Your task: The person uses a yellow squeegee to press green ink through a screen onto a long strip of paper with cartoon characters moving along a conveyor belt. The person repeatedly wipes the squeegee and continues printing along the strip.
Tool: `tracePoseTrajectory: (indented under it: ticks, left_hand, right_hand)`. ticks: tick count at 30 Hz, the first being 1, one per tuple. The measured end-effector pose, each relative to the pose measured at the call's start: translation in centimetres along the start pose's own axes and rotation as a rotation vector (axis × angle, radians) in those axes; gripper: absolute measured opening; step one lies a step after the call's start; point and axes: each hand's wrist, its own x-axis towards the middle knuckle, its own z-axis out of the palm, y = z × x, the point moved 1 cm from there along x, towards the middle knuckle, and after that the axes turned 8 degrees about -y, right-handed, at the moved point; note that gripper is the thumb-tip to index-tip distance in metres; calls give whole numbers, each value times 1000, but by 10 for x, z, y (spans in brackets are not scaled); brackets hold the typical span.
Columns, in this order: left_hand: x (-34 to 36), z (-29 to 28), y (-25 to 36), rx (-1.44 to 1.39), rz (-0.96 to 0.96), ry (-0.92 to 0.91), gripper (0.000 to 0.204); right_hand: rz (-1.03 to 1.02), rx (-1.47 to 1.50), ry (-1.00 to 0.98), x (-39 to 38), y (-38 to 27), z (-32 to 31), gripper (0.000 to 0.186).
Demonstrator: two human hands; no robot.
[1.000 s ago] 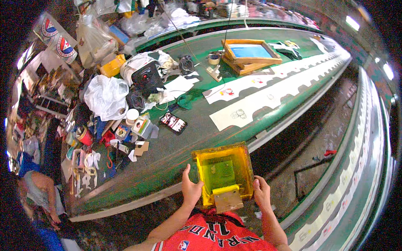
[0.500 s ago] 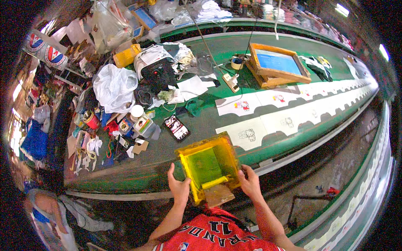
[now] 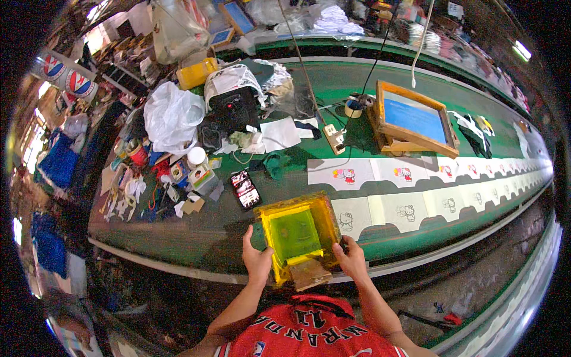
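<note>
A small yellow-stained screen-printing frame [image 3: 326, 229] with a greenish mesh is held in front of me, over the near edge of the long green table [image 3: 166, 241]. Around its left side my left hand [image 3: 257, 257] is closed, thumb on the rim. My right hand [image 3: 351, 259] grips the opposite side the same way. Inside the frame, at its near end, rests a brown wooden squeegee [image 3: 310, 275] with yellow along its edge. Just beyond the frame, white cut pieces [image 3: 410, 213] lie in two rows, the far row printed in colour, the near row with black outlines.
A phone [image 3: 245, 189] lies beyond the frame. Left of it are a white jar [image 3: 196, 156], a white plastic bag [image 3: 172, 116] and scraps. A wooden frame with blue mesh [image 3: 413, 119] leans at the back, near a power strip [image 3: 334, 138] and hanging cords.
The view has shifted, so the table and its things sit differently in the picture. Both hands keep hold of the frame, which now covers part of the nearest white piece.
</note>
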Motion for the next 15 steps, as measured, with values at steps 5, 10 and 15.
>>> tracePoseTrajectory:
  ticks: [5,10,15]
  left_hand:
    - [-49,21,15,-59,-108,89,81]
    - [-96,29,15,-141,-238,179,82]
    - [-108,23,13,-99,-241,206,83]
  right_hand:
    - [-68,-46,-112,1,35,-27,57]
    - [-48,-83,-312,-7,38,-49,57]
    - [-139,-90,-321,-8,38,-45,62]
